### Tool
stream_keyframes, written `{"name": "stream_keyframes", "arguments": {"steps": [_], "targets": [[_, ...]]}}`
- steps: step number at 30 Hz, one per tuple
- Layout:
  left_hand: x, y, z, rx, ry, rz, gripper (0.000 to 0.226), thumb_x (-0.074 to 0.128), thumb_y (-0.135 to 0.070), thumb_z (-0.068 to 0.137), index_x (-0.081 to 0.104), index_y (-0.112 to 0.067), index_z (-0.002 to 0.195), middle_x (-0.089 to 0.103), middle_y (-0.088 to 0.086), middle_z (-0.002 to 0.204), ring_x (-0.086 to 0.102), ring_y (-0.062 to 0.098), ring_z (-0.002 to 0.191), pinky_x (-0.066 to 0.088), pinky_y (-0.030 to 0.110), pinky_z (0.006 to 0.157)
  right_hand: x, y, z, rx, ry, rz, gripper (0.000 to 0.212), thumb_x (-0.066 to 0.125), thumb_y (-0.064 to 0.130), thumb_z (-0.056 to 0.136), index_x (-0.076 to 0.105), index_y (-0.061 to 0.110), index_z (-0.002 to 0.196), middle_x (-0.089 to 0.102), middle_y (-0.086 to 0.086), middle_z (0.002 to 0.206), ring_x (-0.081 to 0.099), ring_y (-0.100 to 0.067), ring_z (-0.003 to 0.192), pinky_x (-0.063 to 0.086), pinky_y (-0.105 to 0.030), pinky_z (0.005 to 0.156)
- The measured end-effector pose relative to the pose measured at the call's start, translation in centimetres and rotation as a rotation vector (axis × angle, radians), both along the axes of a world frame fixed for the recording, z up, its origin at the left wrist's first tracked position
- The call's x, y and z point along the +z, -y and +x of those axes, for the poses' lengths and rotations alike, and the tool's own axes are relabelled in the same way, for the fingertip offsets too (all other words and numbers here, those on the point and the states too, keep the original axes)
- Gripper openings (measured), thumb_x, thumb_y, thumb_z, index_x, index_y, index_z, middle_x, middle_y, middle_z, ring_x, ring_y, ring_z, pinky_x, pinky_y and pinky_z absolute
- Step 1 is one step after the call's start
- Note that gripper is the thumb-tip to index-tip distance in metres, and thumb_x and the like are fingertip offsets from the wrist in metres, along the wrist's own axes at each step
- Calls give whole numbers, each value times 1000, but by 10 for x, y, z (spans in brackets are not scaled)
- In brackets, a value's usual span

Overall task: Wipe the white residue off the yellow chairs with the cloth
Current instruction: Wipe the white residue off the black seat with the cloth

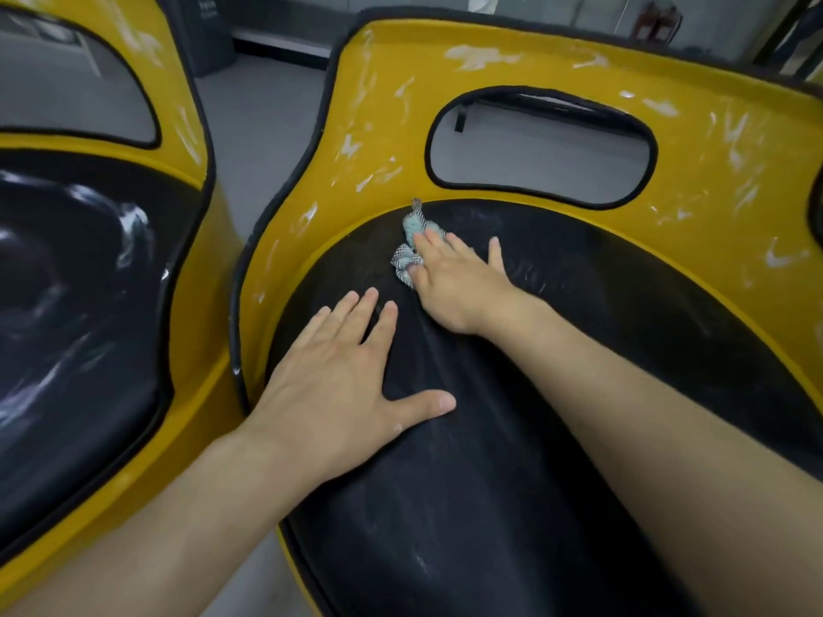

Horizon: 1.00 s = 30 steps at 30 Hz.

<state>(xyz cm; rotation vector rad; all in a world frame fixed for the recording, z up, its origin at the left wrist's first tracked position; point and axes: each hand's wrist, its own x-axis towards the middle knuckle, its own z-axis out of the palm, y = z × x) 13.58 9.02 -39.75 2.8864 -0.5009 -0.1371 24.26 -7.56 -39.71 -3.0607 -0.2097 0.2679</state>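
Writing: faint print on a dark panel (209,2) at the upper left is too small to read.

Left hand (343,371): laid palm-down on the black seat pad (534,416) of the nearer yellow chair (387,104), near the pad's left edge. Fingers are straight and spread, thumb out to the side, and it holds nothing.

Right hand (454,282): reaches further forward, palm-down, fingers extended. The fingertips press flat on the cloth (412,229) without curling around it.

Cloth: pale teal with a checked edge, bunched on the seat pad at the seam where the pad meets the yellow backrest, just below the oval cut-out (543,144).

White residue (476,55): streaks across the backrest, above and on both sides of the cut-out.

Second yellow chair (182,82): beside it on the left, also streaked, with grey floor (258,140) between.
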Motion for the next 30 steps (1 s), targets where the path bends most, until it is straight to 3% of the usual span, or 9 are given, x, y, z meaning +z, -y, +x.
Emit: {"name": "stream_keyframes", "arguments": {"steps": [2, 9, 18, 22, 26, 28, 30], "targets": [[0, 1, 4, 4, -10, 2, 115, 21, -94, 71, -8, -25, 159, -17, -3, 166, -18, 11, 151, -7, 34, 124, 1, 1, 1, 4, -10, -6, 57, 13, 41, 106, 2, 25, 159, -4, 7, 167, -4, -16, 153, -10, -60, 118], [-3, -8, 8, -45, -12, -47, 118, 21, -94, 69, -10, -23, 159, -19, -4, 165, -21, 8, 150, -8, 32, 124, 13, 13, -125, 152, -26, -33, 59, 13, 43, 105, -11, 31, 158, -18, 18, 162, -22, -3, 148, -15, -50, 120], [-3, -13, 3, -33, -13, -60, 112, 21, -92, 74, -12, -26, 158, -22, -6, 164, -23, 8, 149, -10, 31, 123, 5, 0, 17, -11, -29, -9, 57, 13, 42, 106, 1, 25, 159, -5, 7, 167, -5, -16, 153, -11, -60, 118], [-2, -12, 3, -39, -16, -57, 112, 23, -92, 76, -9, -24, 159, -20, -4, 165, -22, 9, 150, -9, 33, 124, 7, 1, -40, 53, 22, 23, 56, 16, 41, 107, 1, 27, 159, -4, 11, 166, -7, -13, 152, -9, -56, 120], [2, -12, 3, -47, -52, -60, 113, 27, -91, 76, -9, -23, 159, -20, -3, 165, -21, 9, 150, -8, 33, 124, 14, 13, -113, 154, -26, 101, 58, 18, 43, 106, -5, 34, 158, -13, 21, 163, -20, 0, 147, -12, -47, 121], [7, -13, 3, -63, -92, -84, 111, 32, -88, 77, -6, -25, 159, -17, -5, 166, -19, 9, 150, -6, 33, 124, 18, 23, -126, 174, -52, 197, 57, 25, 43, 105, 2, 39, 158, -9, 25, 161, -19, 7, 145, -14, -42, 122], [12, -15, 2, -73, -126, -171, 102, 40, -83, 79, 2, -33, 159, -8, -9, 167, -14, 6, 151, -4, 31, 125, 25, 33, -133, 169, 0, 333, 49, 40, 39, 103, 31, 42, 152, 16, 27, 160, 0, 11, 146, -8, -39, 124]]}}
